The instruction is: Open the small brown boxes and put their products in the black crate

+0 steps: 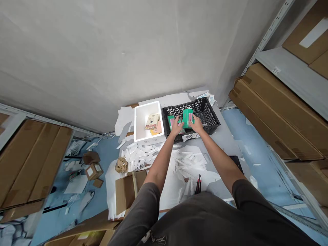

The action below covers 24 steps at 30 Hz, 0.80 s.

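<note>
My right hand point(196, 125) is closed on the right side of a green box point(187, 119) with a pink panel, held tilted above a black plastic crate point(210, 127). My left hand point(176, 127) is at a second green box point(170, 118), also with pink on it, low in the crate's left part. Its fingers curl at this box, with the thumb pointing toward the first box. My left hand partly covers the second box. A white label with dark characters point(191, 137) is on the crate's near side.
Left of the crate stands a white foam bin point(138, 119) holding a cream booklet-like pack point(152, 121) and orange items. White paper strips point(143, 157), a red-black utility knife point(198, 184) and an open cardboard box point(124, 193) lie nearer. Shelves with cartons point(279, 112) flank the table.
</note>
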Each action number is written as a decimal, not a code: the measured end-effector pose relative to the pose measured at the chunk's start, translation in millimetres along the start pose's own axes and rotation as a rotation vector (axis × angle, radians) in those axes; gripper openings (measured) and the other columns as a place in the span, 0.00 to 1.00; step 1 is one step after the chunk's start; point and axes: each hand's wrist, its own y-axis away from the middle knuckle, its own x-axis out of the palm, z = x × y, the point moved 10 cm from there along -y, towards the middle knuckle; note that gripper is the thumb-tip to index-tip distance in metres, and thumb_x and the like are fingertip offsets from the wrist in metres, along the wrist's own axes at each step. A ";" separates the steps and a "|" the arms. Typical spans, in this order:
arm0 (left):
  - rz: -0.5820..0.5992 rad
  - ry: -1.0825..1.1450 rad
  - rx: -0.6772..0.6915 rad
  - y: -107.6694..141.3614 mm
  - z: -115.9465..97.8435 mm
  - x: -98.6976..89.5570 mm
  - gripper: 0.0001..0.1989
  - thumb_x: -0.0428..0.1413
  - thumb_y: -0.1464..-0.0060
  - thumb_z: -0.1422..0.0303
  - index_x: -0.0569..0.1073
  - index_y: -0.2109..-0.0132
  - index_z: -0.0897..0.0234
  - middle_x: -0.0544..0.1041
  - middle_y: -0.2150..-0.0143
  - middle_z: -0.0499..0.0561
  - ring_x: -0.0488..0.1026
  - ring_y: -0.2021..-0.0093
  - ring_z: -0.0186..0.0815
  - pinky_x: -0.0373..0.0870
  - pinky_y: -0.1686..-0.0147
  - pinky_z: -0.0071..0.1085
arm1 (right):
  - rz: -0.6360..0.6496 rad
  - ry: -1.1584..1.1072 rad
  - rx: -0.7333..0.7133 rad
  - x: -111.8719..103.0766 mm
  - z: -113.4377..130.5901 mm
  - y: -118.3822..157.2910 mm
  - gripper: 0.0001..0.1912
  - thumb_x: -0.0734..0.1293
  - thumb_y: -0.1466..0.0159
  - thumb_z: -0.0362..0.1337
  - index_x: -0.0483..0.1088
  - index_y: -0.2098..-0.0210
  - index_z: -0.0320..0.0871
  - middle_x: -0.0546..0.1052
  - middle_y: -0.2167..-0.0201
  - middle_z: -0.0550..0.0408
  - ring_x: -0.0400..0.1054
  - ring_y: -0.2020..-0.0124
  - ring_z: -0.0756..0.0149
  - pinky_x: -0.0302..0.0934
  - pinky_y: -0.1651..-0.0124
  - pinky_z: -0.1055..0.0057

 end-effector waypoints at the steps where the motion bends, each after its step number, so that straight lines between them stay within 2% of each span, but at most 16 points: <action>1: -0.001 -0.001 0.002 7.0 1.9 -3.1 0.37 0.64 0.37 0.63 0.65 0.25 0.57 0.70 0.29 0.63 0.70 0.32 0.50 0.70 0.35 0.48 | -0.012 -0.007 0.016 -3.9 -2.6 6.6 0.36 0.69 0.32 0.46 0.67 0.27 0.44 0.77 0.39 0.40 0.71 0.38 0.40 0.63 0.31 0.45; 5: 0.010 0.000 0.017 44.0 1.0 -19.1 0.36 0.66 0.38 0.62 0.67 0.25 0.55 0.71 0.30 0.62 0.73 0.36 0.50 0.73 0.38 0.47 | -0.051 -0.017 -0.029 -21.1 10.2 43.0 0.35 0.68 0.32 0.46 0.68 0.28 0.44 0.74 0.35 0.39 0.66 0.33 0.39 0.60 0.27 0.43; 10: 0.017 -0.027 0.152 97.3 -35.7 -36.9 0.36 0.63 0.36 0.60 0.66 0.24 0.55 0.72 0.31 0.62 0.76 0.42 0.48 0.78 0.46 0.43 | -0.058 0.062 -0.115 -38.6 49.1 102.0 0.32 0.68 0.31 0.44 0.70 0.29 0.46 0.74 0.35 0.41 0.65 0.32 0.42 0.59 0.26 0.44; 13: 0.034 -0.040 0.272 138.3 -62.9 -43.2 0.33 0.62 0.34 0.61 0.67 0.25 0.55 0.71 0.30 0.61 0.74 0.36 0.50 0.76 0.40 0.45 | -0.060 0.104 -0.128 -46.4 66.9 144.9 0.31 0.68 0.31 0.44 0.70 0.30 0.46 0.74 0.35 0.41 0.66 0.32 0.43 0.58 0.25 0.45; 16: 0.063 -0.043 0.362 183.3 -76.3 -47.4 0.33 0.61 0.34 0.63 0.66 0.25 0.55 0.71 0.29 0.60 0.69 0.30 0.50 0.70 0.32 0.47 | -0.066 0.130 -0.124 -52.0 77.6 191.3 0.31 0.68 0.31 0.43 0.71 0.30 0.45 0.74 0.35 0.41 0.66 0.32 0.43 0.59 0.26 0.45; 19: 0.088 -0.043 0.394 224.8 -73.7 -49.4 0.33 0.61 0.34 0.64 0.66 0.25 0.56 0.70 0.29 0.60 0.68 0.29 0.50 0.68 0.30 0.48 | -0.065 0.158 -0.114 -54.7 84.7 236.3 0.31 0.68 0.32 0.43 0.70 0.30 0.45 0.74 0.35 0.41 0.66 0.32 0.43 0.59 0.26 0.45; 24: 0.112 -0.083 0.368 286.7 -52.1 -50.4 0.32 0.60 0.34 0.65 0.67 0.25 0.57 0.71 0.30 0.60 0.68 0.29 0.49 0.63 0.27 0.48 | -0.051 0.205 -0.062 -54.6 87.5 301.9 0.30 0.67 0.31 0.44 0.70 0.30 0.46 0.74 0.35 0.42 0.65 0.32 0.43 0.59 0.26 0.43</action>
